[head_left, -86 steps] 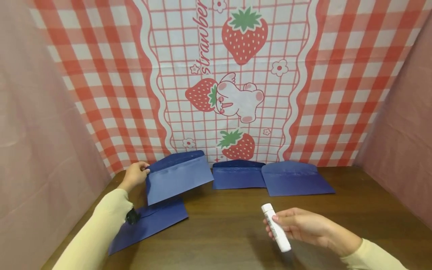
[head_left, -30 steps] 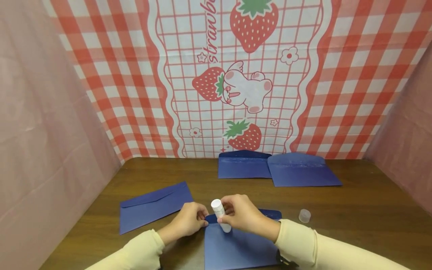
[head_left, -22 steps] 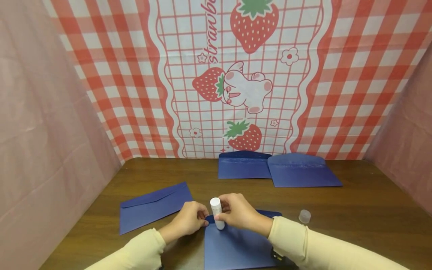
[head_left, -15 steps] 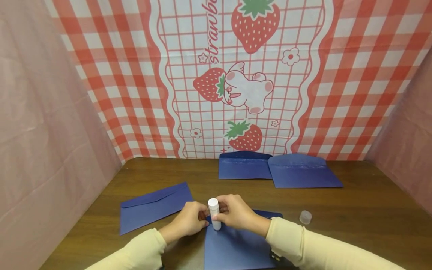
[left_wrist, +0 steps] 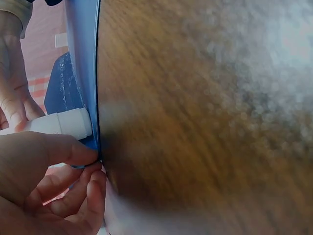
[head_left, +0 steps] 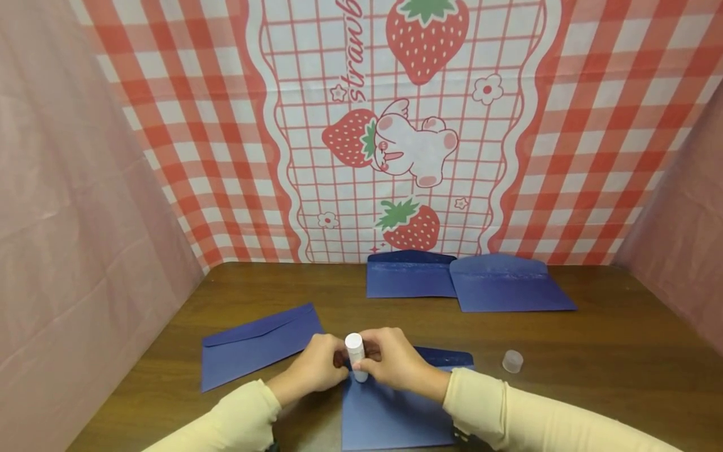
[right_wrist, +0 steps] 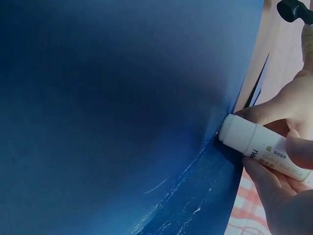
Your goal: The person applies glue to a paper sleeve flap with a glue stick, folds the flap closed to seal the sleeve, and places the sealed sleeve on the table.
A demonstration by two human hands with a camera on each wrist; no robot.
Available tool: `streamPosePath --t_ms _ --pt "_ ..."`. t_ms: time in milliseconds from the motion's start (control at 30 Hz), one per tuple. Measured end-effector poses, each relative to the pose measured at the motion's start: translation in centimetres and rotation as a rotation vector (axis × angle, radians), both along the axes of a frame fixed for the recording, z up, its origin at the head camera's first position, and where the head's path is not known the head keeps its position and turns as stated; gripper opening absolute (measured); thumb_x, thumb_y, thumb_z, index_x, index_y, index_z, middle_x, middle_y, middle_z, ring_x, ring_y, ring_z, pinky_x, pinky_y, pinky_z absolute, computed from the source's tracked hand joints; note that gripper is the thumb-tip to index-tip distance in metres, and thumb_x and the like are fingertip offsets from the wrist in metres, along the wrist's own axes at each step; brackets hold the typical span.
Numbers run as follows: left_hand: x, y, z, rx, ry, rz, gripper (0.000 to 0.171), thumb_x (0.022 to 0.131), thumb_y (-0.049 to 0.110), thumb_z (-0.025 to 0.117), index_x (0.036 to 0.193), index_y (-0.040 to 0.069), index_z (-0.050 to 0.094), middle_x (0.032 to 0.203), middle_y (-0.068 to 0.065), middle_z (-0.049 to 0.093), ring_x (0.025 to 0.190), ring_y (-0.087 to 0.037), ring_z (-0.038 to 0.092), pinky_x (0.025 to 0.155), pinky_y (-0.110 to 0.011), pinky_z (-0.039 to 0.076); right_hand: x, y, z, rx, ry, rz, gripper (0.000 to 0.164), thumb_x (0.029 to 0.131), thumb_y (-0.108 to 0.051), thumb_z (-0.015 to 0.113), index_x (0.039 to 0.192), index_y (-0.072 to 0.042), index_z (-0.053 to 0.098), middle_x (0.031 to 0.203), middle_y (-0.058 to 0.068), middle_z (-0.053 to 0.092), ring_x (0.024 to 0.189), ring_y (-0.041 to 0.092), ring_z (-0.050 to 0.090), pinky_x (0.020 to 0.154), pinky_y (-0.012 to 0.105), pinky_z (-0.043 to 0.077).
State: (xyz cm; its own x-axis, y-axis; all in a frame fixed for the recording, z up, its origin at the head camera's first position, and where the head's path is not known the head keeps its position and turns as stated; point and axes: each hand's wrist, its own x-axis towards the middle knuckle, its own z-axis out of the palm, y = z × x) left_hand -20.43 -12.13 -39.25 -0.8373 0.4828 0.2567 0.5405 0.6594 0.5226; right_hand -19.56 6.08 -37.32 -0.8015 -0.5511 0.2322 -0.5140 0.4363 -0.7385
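Note:
A dark blue envelope (head_left: pixel 395 414) lies at the front of the table, its flap (head_left: pixel 446 356) folded open away from the person. My right hand (head_left: pixel 398 361) grips a white glue stick (head_left: pixel 354 353), held nearly upright with its lower end at the flap's fold near the left corner. Pale glue streaks (right_wrist: pixel 195 210) mark the fold and flap in the right wrist view. My left hand (head_left: pixel 316 364) pinches that left corner between thumb and fingers, as the left wrist view shows, with the glue stick (left_wrist: pixel 68 123) right beside the thumb.
A clear cap (head_left: pixel 512 361) stands on the wooden table (head_left: pixel 599 376) at the right. Another blue envelope (head_left: pixel 260 345) lies at the left, flap down. Two with raised flaps, one envelope (head_left: pixel 411 279) slightly under the other envelope (head_left: pixel 511 292), lie at the back by the strawberry cloth (head_left: pixel 407 157).
The envelope has come from the back left to the front middle, and the glue stick's cap now stands on the table. Over the last second the glue stick slid left along the fold.

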Motion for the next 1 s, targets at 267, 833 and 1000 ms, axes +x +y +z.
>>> streamPosePath --t_ms 267,833,1000 --pt "-0.1 -0.4 -0.1 0.002 0.018 -0.003 0.013 0.066 0.000 0.078 0.066 0.005 0.066 0.057 -0.002 0.061 0.054 0.002 0.045 0.050 -0.014 0.039 -0.3 -0.4 -0.2 -0.027 -0.025 0.031 0.027 0.081 -0.001 0.072 0.107 0.003 0.067 0.103 0.017 0.073 0.094 0.025 0.071 0.075 0.016 0.054" --pt "-1.4 0.4 0.9 -0.046 -0.162 0.036 0.020 0.061 0.002 0.086 0.060 0.004 0.066 0.055 -0.005 0.065 0.051 -0.002 0.048 0.047 -0.016 0.040 -0.3 2.1 -0.4 -0.024 -0.020 0.008 0.027 0.085 -0.009 0.069 0.108 0.004 0.064 0.107 0.021 0.071 0.101 0.031 0.069 0.081 0.024 0.057" --pt "-1.3 0.3 1.1 -0.078 -0.185 0.054 0.021 0.062 0.002 0.086 0.060 0.005 0.065 0.055 -0.004 0.062 0.054 -0.006 0.047 0.049 -0.018 0.038 -0.2 3.0 -0.6 -0.017 -0.012 -0.004 0.026 0.085 -0.008 0.069 0.108 0.004 0.064 0.106 0.019 0.071 0.102 0.030 0.070 0.081 0.023 0.057"
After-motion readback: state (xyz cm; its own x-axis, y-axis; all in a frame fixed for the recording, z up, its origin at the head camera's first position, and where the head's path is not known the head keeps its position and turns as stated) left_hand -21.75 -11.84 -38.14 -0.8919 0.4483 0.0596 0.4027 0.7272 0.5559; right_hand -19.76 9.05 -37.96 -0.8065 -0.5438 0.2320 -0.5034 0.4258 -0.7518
